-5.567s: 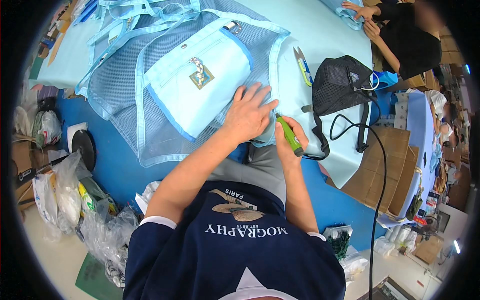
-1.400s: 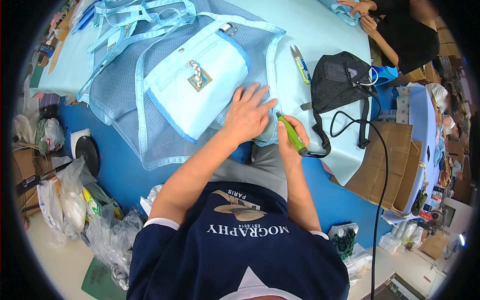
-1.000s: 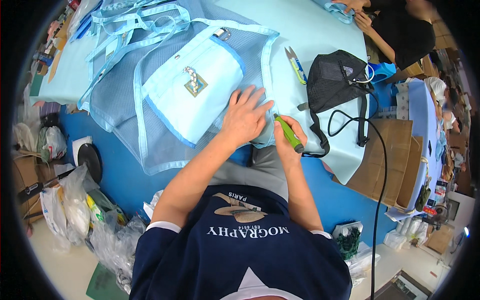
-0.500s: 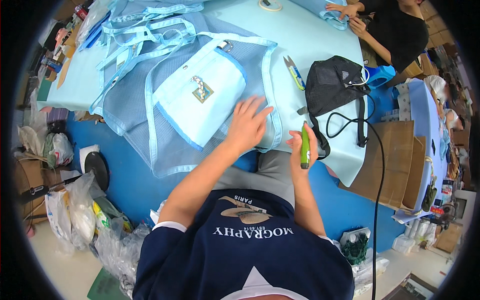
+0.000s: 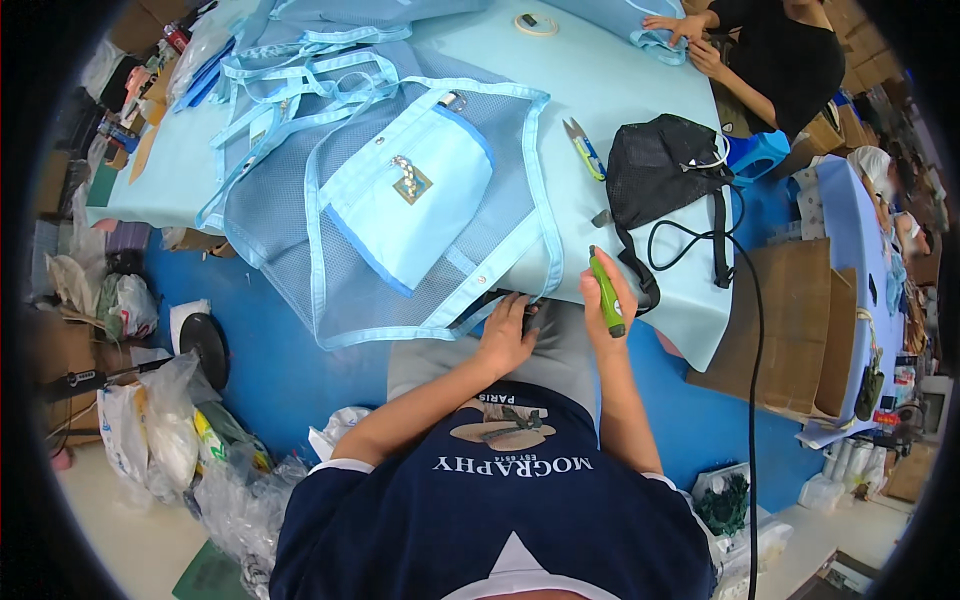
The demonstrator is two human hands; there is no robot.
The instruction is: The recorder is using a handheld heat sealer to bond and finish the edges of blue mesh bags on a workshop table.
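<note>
The left hand's [image 5: 508,336] fingertips disappear into shadow beside the near hem of the pale-blue mesh bag [image 5: 262,212], so whether they pinch anything there cannot be told. The working tip of the green pen-shaped hand tool [image 5: 606,293] is too small to make out, and part of its handle is covered by the fingers around it. A second person, in a black top [image 5: 785,62], is cut off by the upper edge; their hands [image 5: 690,40] rest on blue fabric [image 5: 655,45]. The tool's long axis runs nearly straight away from the wearer, slanting slightly left toward its narrow end, with the blunt dark end facing back. It is raised near the table's right-hand front edge, to the right of the bag. The bag lies on the light-blue table cover [image 5: 535,75], its front corner hanging past the edge over the blue floor [image 5: 265,330]; its pale pocket [image 5: 440,200], bearing a diamond patch [image 5: 412,186], sits aslant, and its straps [image 5: 350,85] tangle on the far left. The right hand [image 5: 625,297] is closed around the tool, apart from the bag. The left, fingers partly bent and close together, reaches the hem. Beyond the right hand lie thread snips [image 5: 585,150] and a black mesh pouch [image 5: 655,170].
</note>
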